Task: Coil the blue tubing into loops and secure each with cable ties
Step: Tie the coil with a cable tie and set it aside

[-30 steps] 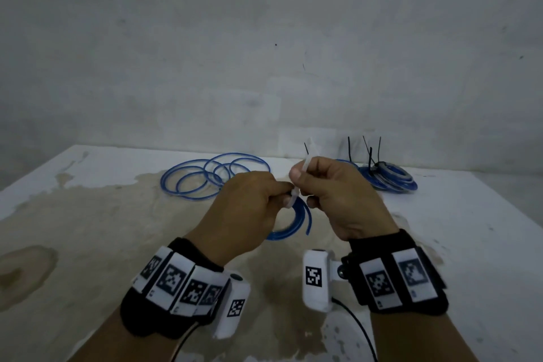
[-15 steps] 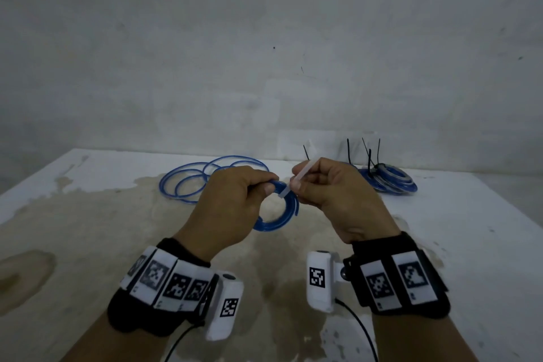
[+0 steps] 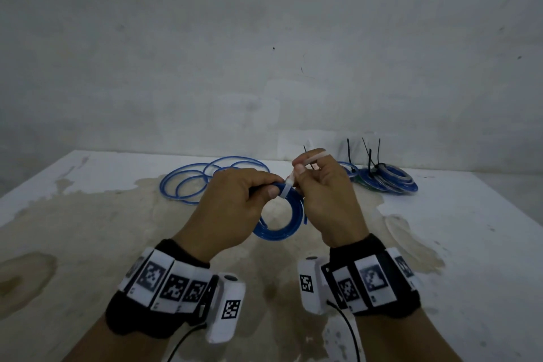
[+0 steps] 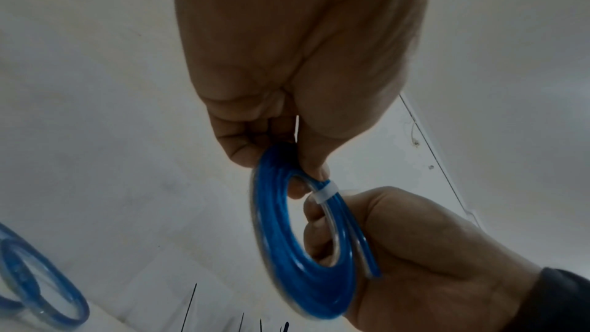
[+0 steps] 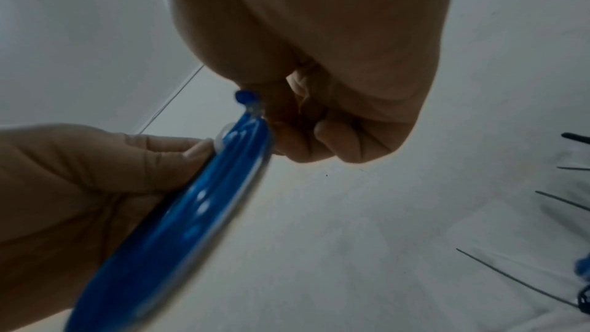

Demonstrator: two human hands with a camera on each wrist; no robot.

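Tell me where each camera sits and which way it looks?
Head: on the head, looking down at both hands, the left hand and right hand.
Left wrist: on that wrist, looking along the fingers at the blue coil.
Right wrist: on that wrist, looking along its curled fingers.
All three show the coil and its white cable tie.

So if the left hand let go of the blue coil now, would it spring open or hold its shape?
The coil would probably hold: a white tie already wraps its turns. One loose end may flick outward. It looks light, carried by the left hand in a fingertip grip.
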